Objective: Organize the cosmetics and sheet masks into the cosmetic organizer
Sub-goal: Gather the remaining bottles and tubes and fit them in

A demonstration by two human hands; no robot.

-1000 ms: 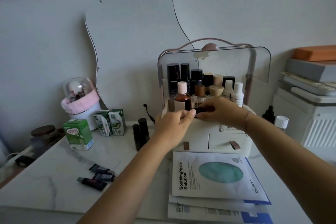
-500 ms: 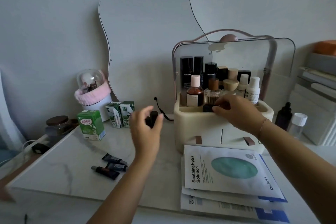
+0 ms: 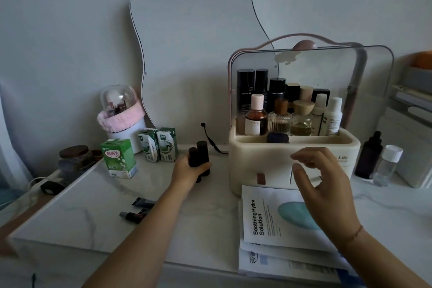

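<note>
The left grip (image 3: 187, 171) holds two upright dark tubes (image 3: 201, 148) just left of the organizer (image 3: 254, 158), while the right grip (image 3: 327, 186), wide and empty, hovers before the organizer front, above the sheet masks (image 3: 264, 220) stacked on the counter (image 3: 93, 206).

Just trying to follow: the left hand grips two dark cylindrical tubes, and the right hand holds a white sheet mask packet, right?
Not quite: the head view shows the right hand empty, fingers loose, above the white sheet mask packet. The left hand does grip the two dark cylindrical tubes.
</note>
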